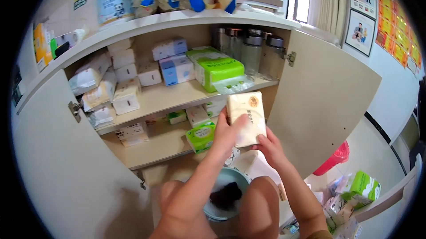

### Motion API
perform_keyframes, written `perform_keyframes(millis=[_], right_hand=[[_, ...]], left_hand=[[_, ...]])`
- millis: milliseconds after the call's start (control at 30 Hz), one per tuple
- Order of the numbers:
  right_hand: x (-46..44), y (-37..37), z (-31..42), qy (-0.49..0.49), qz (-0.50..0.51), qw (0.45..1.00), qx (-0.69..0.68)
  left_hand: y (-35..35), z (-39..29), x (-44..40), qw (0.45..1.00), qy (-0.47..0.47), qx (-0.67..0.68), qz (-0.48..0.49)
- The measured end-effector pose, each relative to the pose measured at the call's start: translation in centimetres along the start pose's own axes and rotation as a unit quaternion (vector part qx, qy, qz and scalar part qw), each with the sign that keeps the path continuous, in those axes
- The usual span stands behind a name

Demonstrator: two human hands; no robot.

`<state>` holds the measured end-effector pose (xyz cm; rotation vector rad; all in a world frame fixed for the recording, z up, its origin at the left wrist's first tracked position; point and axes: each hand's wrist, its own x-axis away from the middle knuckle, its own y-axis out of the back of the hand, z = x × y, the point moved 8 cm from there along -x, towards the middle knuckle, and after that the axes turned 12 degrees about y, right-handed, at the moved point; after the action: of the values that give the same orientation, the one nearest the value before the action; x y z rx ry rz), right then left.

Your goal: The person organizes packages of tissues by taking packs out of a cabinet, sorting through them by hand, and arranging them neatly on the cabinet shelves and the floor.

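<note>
Between my two hands is a cream tissue pack (246, 117) with an orange round mark, held upright in front of the cabinet. My left hand (228, 130) grips its left side, thumb across the front. The fingers of my right hand (270, 146) close on its lower right corner. Behind it, a large green and white tissue package (215, 68) lies on the upper shelf (162, 99), its torn clear wrap hanging over the edge. Blue and white packs (176, 69) and stacked cream packs (127, 95) stand to the left. A smaller green pack (201, 137) rests on the lower shelf.
Cabinet doors stand open at left (66, 150) and right (324, 92). Glass bottles (252, 52) fill the upper shelf's right end. A blue basin (239, 179) with a dark item sits between my knees. A red bin (333, 159) and a heap of tissue packages (361, 190) are at right.
</note>
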<state>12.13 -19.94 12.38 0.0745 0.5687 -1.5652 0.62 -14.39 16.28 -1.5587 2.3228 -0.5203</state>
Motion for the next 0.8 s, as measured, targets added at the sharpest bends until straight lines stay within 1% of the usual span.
perform_keyframes(millis=[33,67,100,133,167,200,267,333,400,467,533,633,667,733,767,800], right_hand=[[-0.9,-1.9,0.6,0.017,0.033,0.999,0.022],[-1.7,-3.7,1.0,0.034,0.066,0.996,0.043],[-2.5,-5.3,1.4,0.055,0.066,0.996,0.017],[-3.4,-6.8,1.4,0.053,0.072,0.996,0.017],[-4.2,-8.2,1.5,0.057,0.100,0.993,0.030],[-4.9,-9.5,1.5,0.061,0.127,0.989,0.043],[-6.5,-11.7,1.2,0.061,0.131,0.989,0.028],[-7.8,-13.8,0.5,-0.013,0.135,0.990,-0.031],[-9.7,-15.4,-0.1,-0.014,0.124,0.992,-0.033],[-11.6,-16.9,-0.7,-0.037,0.117,0.991,-0.050],[-13.9,-18.2,-1.7,-0.045,0.124,0.989,-0.059],[-16.5,-20.3,-3.2,-0.105,0.099,0.983,-0.113],[-17.4,-21.1,-3.3,-0.106,0.104,0.982,-0.115],[-18.7,-22.2,-5.0,-0.188,0.054,0.964,-0.182],[-19.7,-23.0,-5.5,-0.194,0.067,0.955,-0.213],[-20.6,-23.5,-5.9,-0.195,0.070,0.955,-0.214]], left_hand=[[0.9,-1.6,0.3,0.999,-0.028,0.020,-0.011],[1.6,-2.7,0.5,0.999,-0.035,0.021,-0.016],[2.6,-4.2,0.8,0.997,-0.063,0.026,-0.034],[3.8,-5.6,1.2,0.994,-0.087,0.033,-0.052],[4.6,-6.8,1.5,0.992,-0.116,0.025,-0.049],[5.5,-7.5,1.8,0.991,-0.120,0.026,-0.053],[7.5,-9.1,2.3,0.986,-0.137,0.056,-0.081],[9.0,-10.0,2.5,0.985,-0.133,0.069,-0.087],[10.5,-10.9,3.0,0.975,-0.168,0.109,-0.096],[11.3,-11.3,3.3,0.977,-0.164,0.088,-0.103],[12.9,-11.2,3.4,0.975,-0.139,0.059,-0.163],[14.2,-11.7,3.6,0.973,-0.153,0.060,-0.162],[14.5,-11.9,3.7,0.972,-0.156,0.060,-0.165],[15.2,-12.1,3.8,0.970,-0.159,0.061,-0.173],[15.6,-12.1,3.7,0.969,-0.157,0.060,-0.178],[15.9,-12.0,3.6,0.969,-0.155,0.059,-0.183]])
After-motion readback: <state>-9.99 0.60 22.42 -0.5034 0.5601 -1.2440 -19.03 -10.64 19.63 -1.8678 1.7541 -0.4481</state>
